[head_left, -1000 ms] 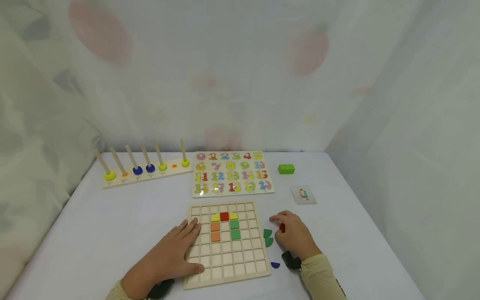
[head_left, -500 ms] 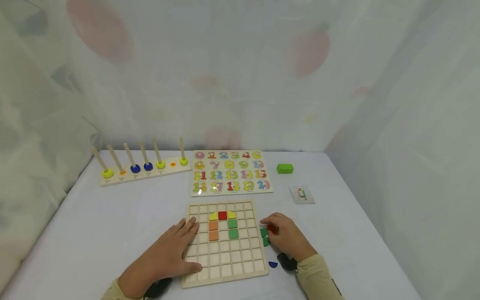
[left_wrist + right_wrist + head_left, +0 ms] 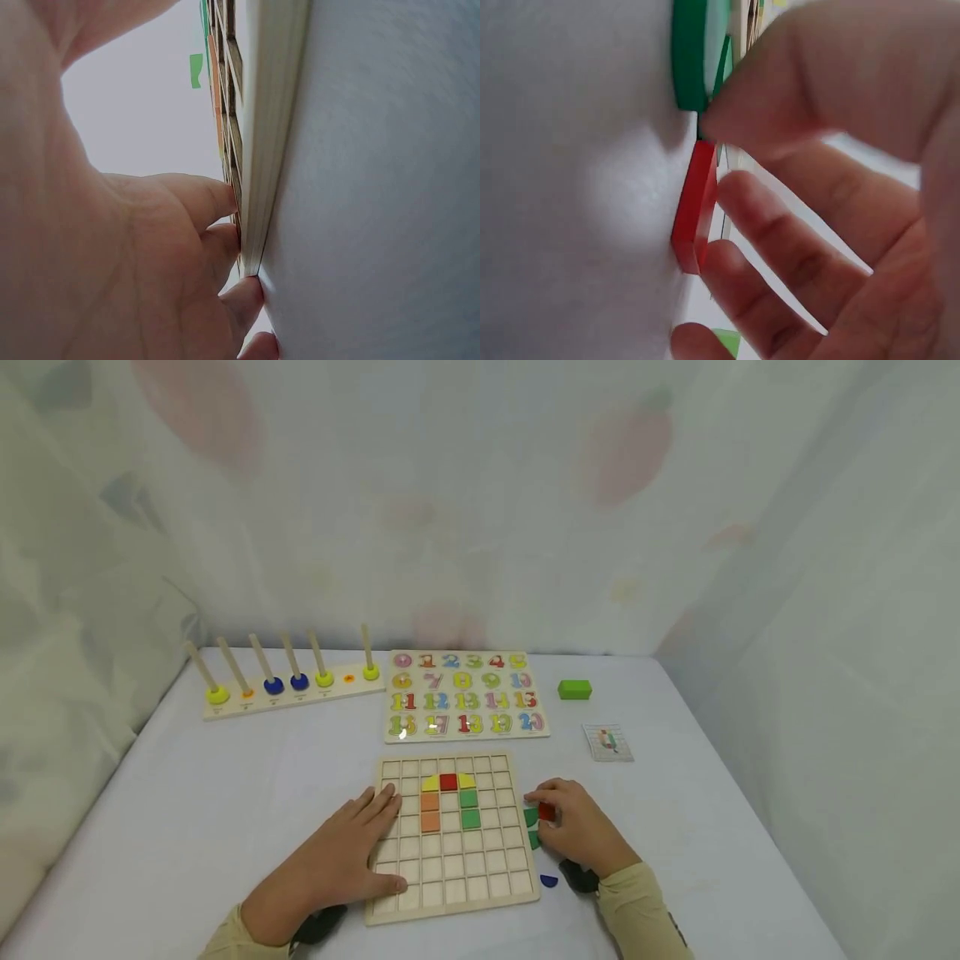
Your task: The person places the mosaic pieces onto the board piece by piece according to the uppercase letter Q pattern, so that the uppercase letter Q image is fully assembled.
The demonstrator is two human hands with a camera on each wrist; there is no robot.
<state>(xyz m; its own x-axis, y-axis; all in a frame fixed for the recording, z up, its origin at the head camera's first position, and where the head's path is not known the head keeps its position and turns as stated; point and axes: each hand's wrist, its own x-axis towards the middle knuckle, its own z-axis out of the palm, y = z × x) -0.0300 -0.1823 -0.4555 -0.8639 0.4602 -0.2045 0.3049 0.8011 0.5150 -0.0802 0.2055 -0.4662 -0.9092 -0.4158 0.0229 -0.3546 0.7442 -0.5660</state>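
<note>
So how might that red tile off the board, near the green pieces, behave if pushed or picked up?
The red tile looks stiff, judging by its straight, crisp edges. It's small and thin, so I'd guess it lifts lightly. Its flat faces and sharp corners make rolling unlikely; a push would probably slide it.

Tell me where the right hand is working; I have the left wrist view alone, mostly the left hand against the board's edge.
Observer: The right hand is just off the right side of the grid board, curved over a red piece; whether it grips that piece, I cannot tell.
Operator: Understood. And which tile sits in the middle of the pattern's far end?
Observer: A red tile, set between two yellow tiles.
</note>
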